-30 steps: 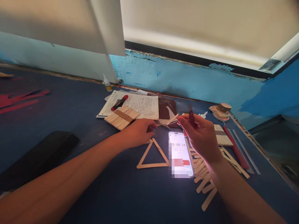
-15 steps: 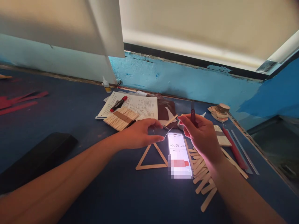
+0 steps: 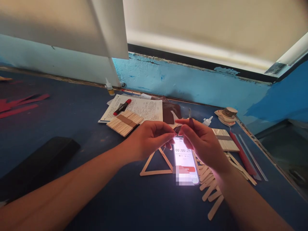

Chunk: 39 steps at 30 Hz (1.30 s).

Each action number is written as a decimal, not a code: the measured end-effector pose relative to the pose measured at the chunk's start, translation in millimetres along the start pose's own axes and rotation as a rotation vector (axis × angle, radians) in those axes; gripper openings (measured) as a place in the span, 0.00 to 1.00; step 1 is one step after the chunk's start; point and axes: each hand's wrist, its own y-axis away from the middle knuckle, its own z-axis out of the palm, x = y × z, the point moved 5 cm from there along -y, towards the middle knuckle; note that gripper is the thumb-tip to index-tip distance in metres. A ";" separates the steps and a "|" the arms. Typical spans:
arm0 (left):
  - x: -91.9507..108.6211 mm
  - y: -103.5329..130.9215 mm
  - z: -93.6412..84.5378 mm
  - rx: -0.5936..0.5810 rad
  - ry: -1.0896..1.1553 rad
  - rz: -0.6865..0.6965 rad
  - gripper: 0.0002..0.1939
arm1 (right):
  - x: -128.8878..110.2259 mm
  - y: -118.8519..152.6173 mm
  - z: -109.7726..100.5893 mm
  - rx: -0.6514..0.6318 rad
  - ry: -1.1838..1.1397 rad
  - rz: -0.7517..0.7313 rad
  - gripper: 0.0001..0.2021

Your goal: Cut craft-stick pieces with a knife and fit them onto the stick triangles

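Note:
My left hand [image 3: 156, 139] is closed in a pinch, its fingertips almost meeting my right hand [image 3: 199, 138] above the top of a lit phone [image 3: 186, 160]. A thin pale strand [image 3: 164, 149] shows just below my left fingers; its ends are hidden. My right hand is closed round a slim dark-handled tool [image 3: 190, 118] whose metal tip points up; its exact kind is unclear. The phone lies face up with a running timer. Beside it lies a triangle of craft sticks [image 3: 156, 172], its top corner partly covered by my left hand.
Loose craft sticks [image 3: 211, 189] lie right of the phone. A banded stick bundle [image 3: 125, 122] and a red-capped marker [image 3: 122, 107] rest on printed papers [image 3: 149, 107]. Another bundle [image 3: 226, 141], glue bottles [image 3: 109, 87], wood pieces [image 3: 227, 115] and a black object [image 3: 43, 163] are around.
My left thumb and fingers, apart before, have closed into a pinch. My right hand has moved left towards them with the tool. The timer went from 28 to 29.

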 end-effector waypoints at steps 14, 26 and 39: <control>0.1 -1.6 -7.7 -0.005 0.066 0.056 0.08 | 1.6 12.6 4.3 -0.451 -0.147 0.226 0.24; -1.6 -3.4 -8.7 -0.010 0.090 0.053 0.06 | 1.4 8.1 4.1 -0.416 -0.137 0.132 0.22; -4.1 -5.9 -9.7 -0.002 0.240 -0.009 0.07 | -6.7 5.1 2.5 -0.263 0.345 -0.063 0.22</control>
